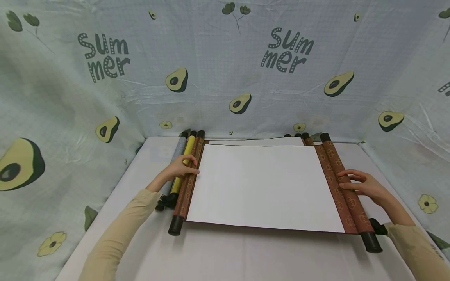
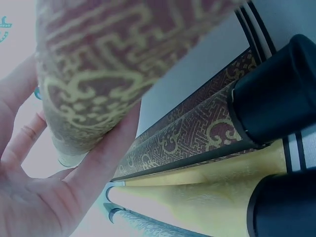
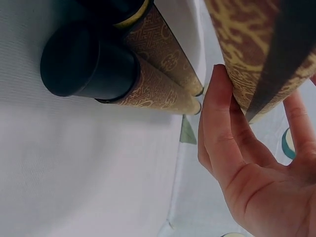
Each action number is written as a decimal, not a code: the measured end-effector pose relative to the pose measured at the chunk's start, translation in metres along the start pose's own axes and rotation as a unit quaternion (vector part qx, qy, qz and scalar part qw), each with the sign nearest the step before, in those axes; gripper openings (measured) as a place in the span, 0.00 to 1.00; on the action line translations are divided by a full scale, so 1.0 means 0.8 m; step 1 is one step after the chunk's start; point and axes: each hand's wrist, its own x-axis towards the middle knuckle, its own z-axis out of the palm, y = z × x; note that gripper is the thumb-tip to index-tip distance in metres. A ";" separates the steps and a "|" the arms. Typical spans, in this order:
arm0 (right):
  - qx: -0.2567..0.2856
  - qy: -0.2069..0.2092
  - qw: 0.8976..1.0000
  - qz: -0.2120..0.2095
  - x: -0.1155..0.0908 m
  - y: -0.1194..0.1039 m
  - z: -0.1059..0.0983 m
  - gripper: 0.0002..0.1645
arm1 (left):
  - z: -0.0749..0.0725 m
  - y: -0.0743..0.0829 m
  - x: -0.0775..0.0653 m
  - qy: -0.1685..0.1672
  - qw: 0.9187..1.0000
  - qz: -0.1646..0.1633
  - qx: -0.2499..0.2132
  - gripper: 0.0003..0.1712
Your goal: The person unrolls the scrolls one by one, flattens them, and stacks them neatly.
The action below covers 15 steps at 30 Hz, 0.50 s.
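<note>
A hanging scroll [image 1: 263, 185] is spread wide between both hands, its white sheet blank and its brown patterned ends wound on black-capped rollers. My left hand [image 1: 179, 168] grips the left roller [image 1: 181, 203], thumb and fingers on either side of it. On the other side, my right hand [image 1: 363, 185] holds the right roller [image 1: 355, 207] between thumb and fingers. Both wrist views show the held rollers raised above other scrolls. Below the left one lies a second brown roller [image 2: 182, 138] with white paper attached. The held sheet hides most of what lies beneath.
Left of the held scroll lie a yellow roll [image 1: 175, 186] and a grey-blue roll [image 1: 178, 150]. Two brown rollers [image 3: 160, 94] with black caps lie on the white table [image 1: 225, 257] under the right side. An avocado-print cloth [image 1: 211, 50] rises behind the table.
</note>
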 end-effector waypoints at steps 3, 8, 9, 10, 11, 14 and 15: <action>-0.005 0.009 1.000 0.001 0.017 0.032 -0.002 0.32 | 0.000 0.000 0.001 0.008 1.000 0.004 0.009 0.17; -0.005 0.024 1.000 0.003 0.045 0.088 -0.004 0.33 | -0.002 0.001 0.001 0.004 1.000 0.012 0.005 0.17; -0.003 0.025 1.000 0.004 0.044 0.087 -0.005 0.33 | -0.003 0.001 0.001 0.004 1.000 0.010 0.000 0.17; -0.007 0.025 1.000 0.002 0.043 0.086 -0.005 0.32 | -0.004 0.001 0.001 0.002 1.000 0.010 -0.003 0.17; -0.006 0.022 1.000 -0.001 0.039 0.080 -0.006 0.32 | -0.005 0.001 0.001 0.002 1.000 0.008 -0.006 0.17; -0.015 0.015 1.000 -0.004 0.032 0.067 -0.008 0.31 | -0.007 0.000 0.002 0.002 1.000 0.006 -0.012 0.16; -0.019 0.016 1.000 -0.002 0.031 0.064 -0.008 0.30 | -0.008 0.000 0.002 0.003 1.000 0.006 -0.012 0.16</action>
